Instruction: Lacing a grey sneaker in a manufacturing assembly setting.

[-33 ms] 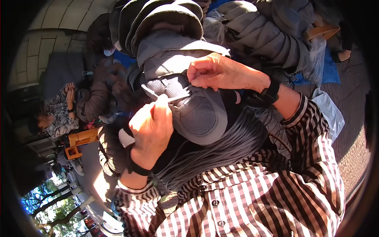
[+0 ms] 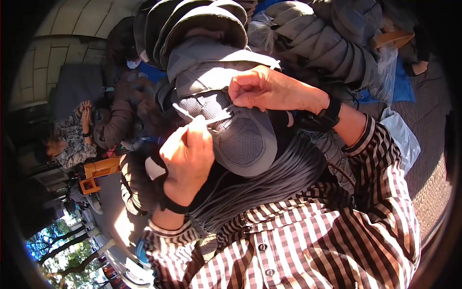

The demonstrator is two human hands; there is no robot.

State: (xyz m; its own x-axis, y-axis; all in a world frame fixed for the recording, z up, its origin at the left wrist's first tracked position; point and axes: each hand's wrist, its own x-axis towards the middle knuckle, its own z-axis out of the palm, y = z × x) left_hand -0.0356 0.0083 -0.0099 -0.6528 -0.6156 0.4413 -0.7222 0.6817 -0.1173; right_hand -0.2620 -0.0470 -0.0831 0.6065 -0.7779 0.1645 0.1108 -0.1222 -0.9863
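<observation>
A grey shoe upper [image 2: 243,144] with a mesh toe lies before me, its rounded toe toward my body. My left hand [image 2: 187,161] is closed in a pinch on a light grey shoelace [image 2: 216,118], which runs to the lacing area of the upper. A loose lace end sticks out above that hand. On the other side, my right hand [image 2: 276,89] is closed with its fingertips against the lacing edge; what lies between them is hidden. A bundle of long grey laces [image 2: 269,188] hangs across my lap below the upper.
Nested grey uppers [image 2: 202,21] rise just beyond the one I handle. Another long row of uppers [image 2: 322,45] lies at the far right near clear plastic [image 2: 402,137]. An orange stool [image 2: 101,167] and another person [image 2: 72,137] are at the left.
My left hand and wrist have shifted slightly to the right, with the lace still pinched. My right hand and the shoe upper look almost the same.
</observation>
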